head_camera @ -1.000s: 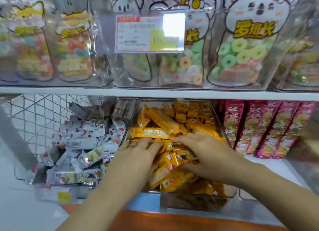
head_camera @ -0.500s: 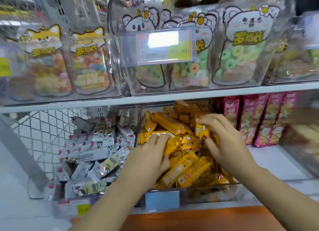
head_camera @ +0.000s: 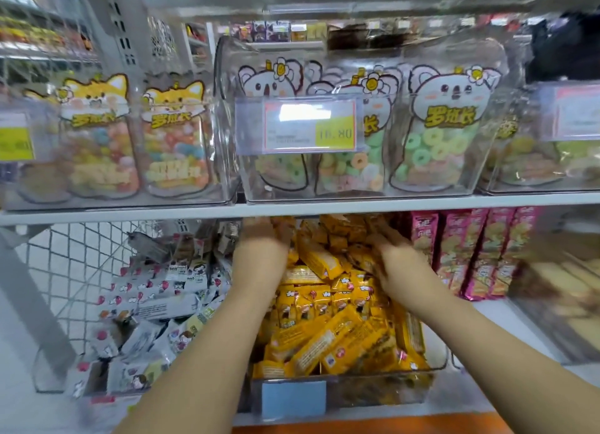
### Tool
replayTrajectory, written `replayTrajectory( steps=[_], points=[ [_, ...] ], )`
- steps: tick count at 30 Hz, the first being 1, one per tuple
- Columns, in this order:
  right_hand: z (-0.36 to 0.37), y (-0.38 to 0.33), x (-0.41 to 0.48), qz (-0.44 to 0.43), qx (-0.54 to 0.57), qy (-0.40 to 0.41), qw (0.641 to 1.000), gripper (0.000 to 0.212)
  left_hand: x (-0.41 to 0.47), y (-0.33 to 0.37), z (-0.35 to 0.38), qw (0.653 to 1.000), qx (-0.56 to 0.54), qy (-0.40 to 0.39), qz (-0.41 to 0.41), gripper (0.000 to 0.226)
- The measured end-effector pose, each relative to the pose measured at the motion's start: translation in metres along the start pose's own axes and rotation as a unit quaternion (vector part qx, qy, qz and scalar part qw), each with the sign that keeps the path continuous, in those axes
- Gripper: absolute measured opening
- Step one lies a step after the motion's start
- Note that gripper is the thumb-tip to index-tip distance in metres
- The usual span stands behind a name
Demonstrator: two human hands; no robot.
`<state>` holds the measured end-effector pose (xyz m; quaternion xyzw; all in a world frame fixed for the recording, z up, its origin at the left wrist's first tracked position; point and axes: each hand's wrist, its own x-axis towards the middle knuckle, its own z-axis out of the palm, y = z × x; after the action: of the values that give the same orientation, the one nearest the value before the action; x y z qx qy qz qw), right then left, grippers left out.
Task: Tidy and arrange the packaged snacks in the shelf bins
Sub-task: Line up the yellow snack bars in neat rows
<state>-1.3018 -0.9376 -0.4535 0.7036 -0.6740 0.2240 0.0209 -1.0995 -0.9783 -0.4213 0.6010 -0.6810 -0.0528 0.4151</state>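
Yellow packs (head_camera: 328,336): loose heap in the middle clear bin (head_camera: 357,388) on the lower shelf. Front ones lie roughly lengthwise, rear ones are jumbled.
Left hand (head_camera: 259,248): deep at back-left, under the shelf board (head_camera: 130,214). Fingers blurred and partly hidden, can't tell spread or grip.
Right hand (head_camera: 396,264): back-right, on the heap. Fingers bent down into packs, too blurred to tell if one is pinched.
Step (judged): levelling the rear pile.
Do it well: sweep both hands inward and forward with light pressure so the wrappers don't crush. Mind knuckles on the board. Keep packs from spilling over the side walls.
Left bin: grey-white packs (head_camera: 156,303), messy.
Right of bin: pink packs (head_camera: 470,255), upright in a row.
Upper bins: koala bags (head_camera: 441,131) of ring sweets behind the price tag (head_camera: 308,128), fox bags (head_camera: 172,135) to the left.
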Motion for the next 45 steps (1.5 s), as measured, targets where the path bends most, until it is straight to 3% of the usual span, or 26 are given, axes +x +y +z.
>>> replayTrajectory(
  steps=[4, 7, 10, 13, 17, 25, 35, 45],
  points=[
    [0.003, 0.003, -0.003, 0.004, 0.005, 0.047, 0.999, 0.05, 0.008, 0.004, 0.006, 0.999, 0.018, -0.025, -0.018, 0.033],
    [-0.004, -0.01, -0.013, -0.063, 0.0, 0.082, 0.995, 0.041, 0.003, 0.004, 0.003, 0.997, 0.024, -0.068, 0.023, 0.033],
    [-0.008, -0.037, -0.019, -0.183, -0.024, 0.001, 0.983, 0.045, -0.004, -0.01, -0.002, 0.978, 0.074, -0.168, 0.096, 0.048],
    [-0.003, -0.054, -0.01, -0.192, -0.029, -0.038, 0.98, 0.05, -0.003, -0.024, -0.006, 0.957, 0.104, -0.241, 0.126, 0.063],
    [0.004, -0.065, 0.002, -0.151, 0.013, 0.017, 0.988, 0.042, 0.004, -0.029, -0.009, 0.973, 0.055, -0.197, 0.104, 0.055],
    [0.018, -0.076, 0.022, -0.072, -0.057, 0.113, 0.989, 0.04, 0.0, -0.041, -0.012, 0.997, 0.001, -0.033, 0.072, 0.031],
    [0.013, -0.073, 0.005, -0.07, -0.025, 0.11, 0.991, 0.036, -0.006, -0.042, -0.009, 0.987, 0.091, -0.121, 0.059, 0.052],
    [-0.006, -0.063, -0.02, -0.102, 0.016, 0.027, 0.994, 0.03, -0.008, -0.03, -0.023, 0.983, 0.09, -0.154, 0.046, 0.054]
  ],
)
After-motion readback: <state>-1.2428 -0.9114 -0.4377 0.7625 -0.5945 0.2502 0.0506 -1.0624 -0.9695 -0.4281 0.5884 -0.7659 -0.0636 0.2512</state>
